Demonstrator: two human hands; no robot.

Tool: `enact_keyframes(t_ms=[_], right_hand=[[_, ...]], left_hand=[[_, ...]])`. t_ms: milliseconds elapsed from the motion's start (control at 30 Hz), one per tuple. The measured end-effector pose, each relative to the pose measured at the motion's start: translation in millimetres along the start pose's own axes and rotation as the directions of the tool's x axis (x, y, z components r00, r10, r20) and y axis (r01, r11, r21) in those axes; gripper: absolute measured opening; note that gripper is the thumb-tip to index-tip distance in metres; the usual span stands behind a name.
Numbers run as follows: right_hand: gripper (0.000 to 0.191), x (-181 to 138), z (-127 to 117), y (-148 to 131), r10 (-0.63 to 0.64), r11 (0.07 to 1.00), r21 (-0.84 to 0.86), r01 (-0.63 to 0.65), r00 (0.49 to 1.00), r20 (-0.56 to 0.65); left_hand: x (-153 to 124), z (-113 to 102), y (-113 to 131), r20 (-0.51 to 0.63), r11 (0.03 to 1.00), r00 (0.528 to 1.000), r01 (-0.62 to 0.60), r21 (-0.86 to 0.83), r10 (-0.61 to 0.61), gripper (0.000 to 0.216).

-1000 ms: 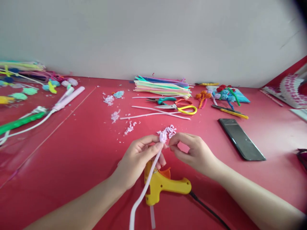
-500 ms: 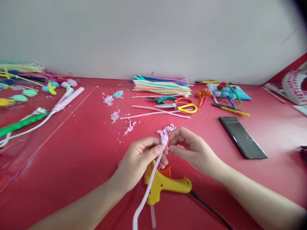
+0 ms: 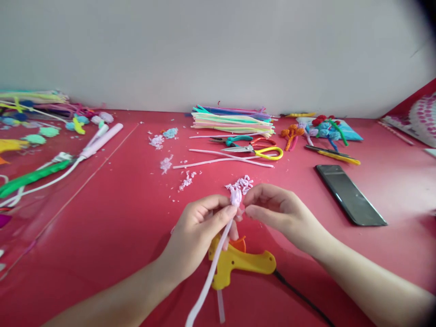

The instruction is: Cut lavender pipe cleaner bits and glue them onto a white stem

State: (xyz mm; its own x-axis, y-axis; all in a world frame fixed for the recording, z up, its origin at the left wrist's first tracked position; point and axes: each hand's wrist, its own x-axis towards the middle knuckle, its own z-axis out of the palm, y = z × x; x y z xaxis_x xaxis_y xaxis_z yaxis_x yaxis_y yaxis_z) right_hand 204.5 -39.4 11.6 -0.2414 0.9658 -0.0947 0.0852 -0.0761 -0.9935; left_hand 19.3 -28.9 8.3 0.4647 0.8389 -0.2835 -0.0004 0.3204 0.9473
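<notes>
Between the thumb and fingers of my left hand [image 3: 194, 231] is a pale pink pipe cleaner [image 3: 213, 270], its tail hanging down toward the bottom edge. At its upper end sits a small looped bud [image 3: 235, 197] of the same fuzzy material. My right hand [image 3: 291, 218] hovers just right of the bud, thumb and index finger curved and apart, with nothing visible between them. Below the hands lies a yellow glue gun [image 3: 252, 262] with an orange trigger and a clear glue stick at its rear. Pink clippings [image 3: 245, 182] lie just beyond the bud.
Farther back are yellow-handled scissors [image 3: 269, 153], teal-and-red pliers [image 3: 238, 140], loose pink pipe cleaners [image 3: 204, 163] and a pipe-cleaner bundle [image 3: 231, 121]. A phone [image 3: 350, 195] lies right, near a cutter [image 3: 334, 155]. At left stand a pink styling tool [image 3: 102, 141] and green strip [image 3: 37, 177].
My right hand has drawn slightly away from the bud, its fingers a little farther off. My left hand keeps its hold. The whole view has shifted slightly.
</notes>
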Motion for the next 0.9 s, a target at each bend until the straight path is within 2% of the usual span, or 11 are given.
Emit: enact_keyframes(t_ms=[100, 200, 333, 400, 533, 633, 767, 900], right_hand=[[0.010, 0, 2, 1, 0.038, 0.999, 0.015, -0.038, 0.998, 0.044], [0.012, -2, 3, 3, 0.005, 1.000, 0.007, -0.005, 0.998, 0.061], [0.011, -6, 0, 0, -0.095, 0.990, -0.106, 0.093, 0.995, -0.011], [0.011, -8, -1, -4, -0.118, 0.988, -0.107, 0.111, 0.991, -0.059], [0.011, -9, -2, -9, -0.096, 0.991, -0.098, 0.093, 0.995, -0.025], [0.011, -10, -2, -9, -0.111, 0.976, -0.192, 0.106, 0.994, -0.017], [0.011, -10, -2, -7, -0.172, 0.904, -0.400, 0.151, 0.985, -0.019], [0.007, -11, -2, -5, -0.311, 0.759, -0.603, 0.245, 0.950, -0.005]], left_hand=[[0, 1, 1, 0.005, 1.000, 1.000, -0.010, 0.001, 0.010, 0.020], [-1, 2, 2, 0.012, 1.000, 1.000, -0.022, 0.003, 0.022, 0.020], [-1, 0, 2, 0.005, 0.999, 1.000, 0.011, 0.032, -0.011, 0.023], [-2, 0, 3, 0.011, 0.997, 0.999, 0.034, 0.069, -0.035, 0.025], [-3, 4, 6, 0.029, 0.990, 0.998, 0.056, 0.128, -0.060, 0.023], [-3, 7, 6, 0.033, 0.988, 0.998, 0.053, 0.145, -0.058, 0.020], [-3, 9, 8, 0.037, 0.988, 0.999, 0.025, 0.150, -0.031, 0.017], [-3, 10, 10, 0.026, 0.988, 0.999, 0.023, 0.151, -0.027, 0.016]])
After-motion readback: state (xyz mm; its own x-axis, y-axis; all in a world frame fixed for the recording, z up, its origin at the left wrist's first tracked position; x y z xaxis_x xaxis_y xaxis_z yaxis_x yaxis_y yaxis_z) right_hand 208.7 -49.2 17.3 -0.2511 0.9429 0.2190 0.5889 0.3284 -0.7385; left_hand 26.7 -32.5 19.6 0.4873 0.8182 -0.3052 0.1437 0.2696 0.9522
